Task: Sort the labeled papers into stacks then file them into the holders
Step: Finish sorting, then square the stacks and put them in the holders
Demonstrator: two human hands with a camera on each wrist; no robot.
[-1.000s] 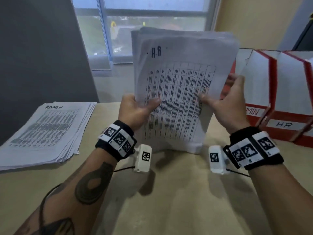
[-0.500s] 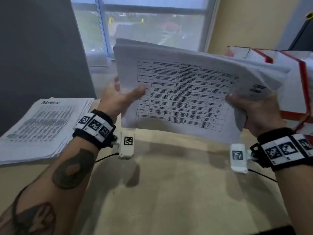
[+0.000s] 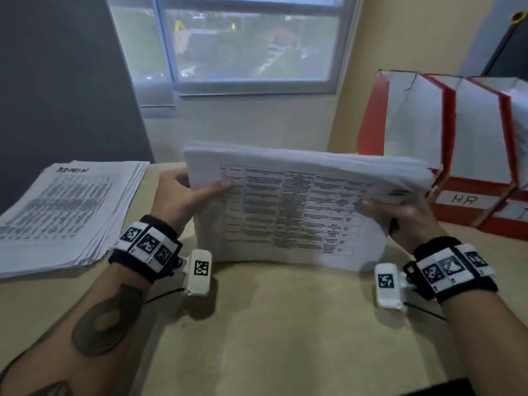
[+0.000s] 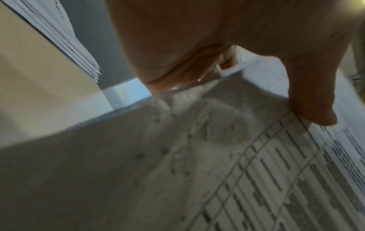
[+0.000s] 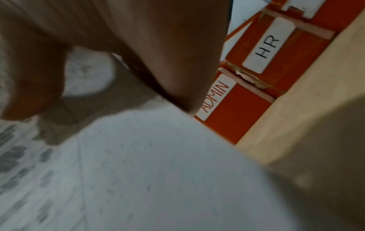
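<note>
A thick stack of printed HR papers (image 3: 288, 207) stands on its long edge on the desk, turned sideways. My left hand (image 3: 183, 192) grips its left end, thumb laid across the front sheet. At the right end my right hand (image 3: 400, 212) pinches the stack (image 5: 158, 164), thumb in front. The left thumb (image 4: 308, 93) presses on the printed table of the front sheet (image 4: 256, 179). Red file holders stand at the right: the ADMIN holder (image 5: 223, 109) sits just behind the stack, and the HR holder (image 3: 468, 201) beside it.
A second stack labeled ADMIN (image 3: 65, 212) lies flat at the desk's left edge. A dark panel (image 3: 57, 81) rises behind it. The window (image 3: 245, 41) and wall close the far side. Bare tan desk (image 3: 271, 338) spreads in front of my hands.
The HR stack went from upright portrait to sideways, then came down from the air until its long edge met the desk. Both hands kept hold and dropped with it.
</note>
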